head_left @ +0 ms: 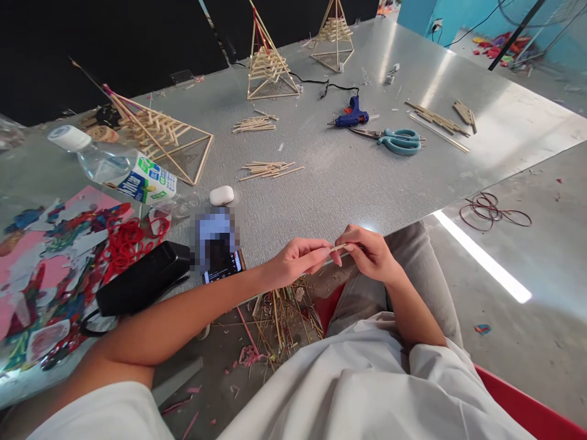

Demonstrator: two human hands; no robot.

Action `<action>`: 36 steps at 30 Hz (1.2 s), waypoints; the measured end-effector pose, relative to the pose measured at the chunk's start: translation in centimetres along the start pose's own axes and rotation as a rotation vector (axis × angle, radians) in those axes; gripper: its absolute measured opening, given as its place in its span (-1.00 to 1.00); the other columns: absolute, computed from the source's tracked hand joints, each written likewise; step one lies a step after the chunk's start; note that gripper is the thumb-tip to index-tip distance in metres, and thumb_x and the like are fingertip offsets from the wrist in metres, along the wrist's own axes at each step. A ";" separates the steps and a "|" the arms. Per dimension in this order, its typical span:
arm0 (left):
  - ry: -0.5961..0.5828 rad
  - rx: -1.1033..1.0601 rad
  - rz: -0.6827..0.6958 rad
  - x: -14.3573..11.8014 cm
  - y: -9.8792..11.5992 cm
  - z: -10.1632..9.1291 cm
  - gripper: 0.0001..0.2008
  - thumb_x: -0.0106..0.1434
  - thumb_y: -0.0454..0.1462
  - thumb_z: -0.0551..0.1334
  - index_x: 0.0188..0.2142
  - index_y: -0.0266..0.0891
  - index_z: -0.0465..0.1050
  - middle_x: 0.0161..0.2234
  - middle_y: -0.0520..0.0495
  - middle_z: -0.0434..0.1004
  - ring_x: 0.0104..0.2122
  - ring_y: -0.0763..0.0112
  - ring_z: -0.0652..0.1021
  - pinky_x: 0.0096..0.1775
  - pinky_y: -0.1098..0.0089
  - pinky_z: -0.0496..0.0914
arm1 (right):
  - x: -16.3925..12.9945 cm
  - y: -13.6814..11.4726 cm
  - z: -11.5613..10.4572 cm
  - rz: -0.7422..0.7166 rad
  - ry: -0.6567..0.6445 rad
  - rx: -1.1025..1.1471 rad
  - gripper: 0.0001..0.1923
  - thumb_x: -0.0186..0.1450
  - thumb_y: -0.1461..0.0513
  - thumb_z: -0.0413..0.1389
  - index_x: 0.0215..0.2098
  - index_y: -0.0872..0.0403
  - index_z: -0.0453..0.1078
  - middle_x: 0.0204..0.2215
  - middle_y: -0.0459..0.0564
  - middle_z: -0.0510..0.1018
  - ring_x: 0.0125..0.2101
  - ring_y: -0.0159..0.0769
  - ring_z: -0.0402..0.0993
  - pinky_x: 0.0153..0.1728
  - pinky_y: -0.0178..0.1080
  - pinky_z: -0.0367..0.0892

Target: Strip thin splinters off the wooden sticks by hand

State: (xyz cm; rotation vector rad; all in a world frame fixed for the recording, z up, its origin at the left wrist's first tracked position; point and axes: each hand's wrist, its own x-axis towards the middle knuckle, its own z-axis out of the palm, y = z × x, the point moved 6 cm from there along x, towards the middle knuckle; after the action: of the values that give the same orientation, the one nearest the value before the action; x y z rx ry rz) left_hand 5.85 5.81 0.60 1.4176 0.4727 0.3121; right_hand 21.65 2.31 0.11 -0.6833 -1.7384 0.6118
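Note:
Above my lap, at the table's near edge, my left hand (302, 260) and my right hand (365, 249) pinch a short, thin wooden stick (338, 247) between them. Each hand has its fingers closed on one end; the fingertips cover those ends. Beyond the hands lie a near pile of cut sticks (270, 168) and a farther pile of shorter sticks (254, 124). Scissors with blue handles (398, 141) rest to the right, beside a blue glue gun (352, 115). Longer sticks (438, 118) lie farther right.
Stick-built pyramid frames stand at the back (270, 67) and left (160, 134). On the left are a plastic bottle (147, 177), white earbud case (221, 195), phone (222, 269), black case (144, 278) and red cord (128, 244). Stick scraps (279, 318) lie below the table edge.

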 end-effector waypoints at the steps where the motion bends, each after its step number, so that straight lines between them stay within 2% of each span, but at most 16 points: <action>1: -0.007 0.007 0.002 0.0 0.1 0.0 -0.60 0.54 -0.02 0.17 -0.16 -0.32 0.55 -0.58 0.21 0.07 -0.56 0.50 0.10 -0.45 0.39 0.03 | 0.0 -0.1 0.0 -0.010 -0.006 0.001 -0.86 0.62 0.27 0.03 -0.06 0.04 0.44 -0.38 -0.02 0.60 -0.38 -0.31 0.44 -0.31 -0.24 0.39; 7: 0.000 0.073 -0.002 -0.1 0.3 -0.1 -0.56 0.54 0.05 0.19 -0.27 -0.28 0.48 -0.61 0.21 0.05 -0.59 0.53 0.08 -0.48 0.40 0.01 | 0.3 -0.6 0.3 -0.084 -0.021 -0.044 -0.83 0.64 0.23 0.01 -0.05 0.03 0.45 -0.39 -0.01 0.59 -0.40 -0.30 0.42 -0.35 -0.25 0.39; 11: 0.063 0.161 -0.017 -0.3 -0.2 -0.1 -0.54 0.53 0.06 0.19 -0.32 -0.26 0.43 -0.61 0.21 0.01 -0.60 0.54 0.03 -0.52 0.40 -0.07 | 0.3 -0.6 0.6 -0.087 -0.012 -0.089 -0.83 0.63 0.22 0.03 -0.06 0.03 0.45 -0.41 -0.02 0.58 -0.42 -0.30 0.40 -0.38 -0.25 0.36; 15: 0.131 0.197 0.009 -0.4 -0.4 0.0 -0.56 0.57 0.02 0.12 -0.26 -0.27 0.48 -0.60 0.21 0.01 -0.60 0.52 0.06 -0.52 0.42 -0.03 | 0.2 -0.5 0.5 0.002 0.031 -0.080 -0.84 0.63 0.24 0.05 -0.12 0.03 0.44 -0.40 -0.05 0.58 -0.42 -0.34 0.43 -0.36 -0.27 0.35; 20: 0.107 0.257 0.070 -0.6 0.4 0.4 -0.64 0.60 -0.08 0.04 -0.17 -0.26 0.46 -0.51 0.15 0.16 -0.52 0.49 0.21 -0.44 0.44 0.14 | 0.0 0.1 0.3 0.173 0.028 0.005 -0.80 0.63 0.22 0.05 -0.19 0.02 0.39 -0.43 -0.11 0.55 -0.47 -0.40 0.43 -0.38 -0.31 0.34; 25: 0.076 0.306 0.036 -0.5 0.3 0.6 -0.66 0.60 -0.09 0.03 -0.27 -0.21 0.34 -0.53 0.19 0.07 -0.56 0.51 0.13 -0.48 0.43 0.07 | 0.3 -0.2 0.1 0.075 0.021 -0.045 -0.83 0.61 0.21 0.09 -0.18 0.03 0.44 -0.43 -0.09 0.53 -0.44 -0.36 0.38 -0.36 -0.28 0.31; 30: 0.079 0.272 0.056 -0.5 -0.1 0.4 -0.64 0.58 -0.10 0.06 -0.36 -0.18 0.23 -0.50 0.17 0.08 -0.53 0.52 0.12 -0.46 0.43 0.06 | 0.4 -0.5 0.3 -0.006 -0.009 -0.079 -0.84 0.61 0.24 0.08 -0.14 0.04 0.45 -0.45 -0.07 0.54 -0.43 -0.31 0.34 -0.37 -0.26 0.29; 36: 0.081 0.249 0.034 -0.4 -0.2 0.3 -0.60 0.57 -0.05 0.11 -0.39 -0.17 0.19 -0.53 0.19 -0.01 -0.55 0.53 0.06 -0.49 0.43 -0.02 | 0.3 -0.6 0.3 -0.055 -0.005 -0.091 -0.84 0.61 0.22 0.07 -0.12 0.03 0.47 -0.46 -0.06 0.50 -0.42 -0.28 0.34 -0.37 -0.22 0.30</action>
State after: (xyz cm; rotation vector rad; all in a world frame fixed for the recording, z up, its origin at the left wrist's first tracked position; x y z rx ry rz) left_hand 5.68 5.32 0.48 1.6613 0.5695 0.3481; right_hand 21.17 2.10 0.64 -0.6951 -1.7924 0.4997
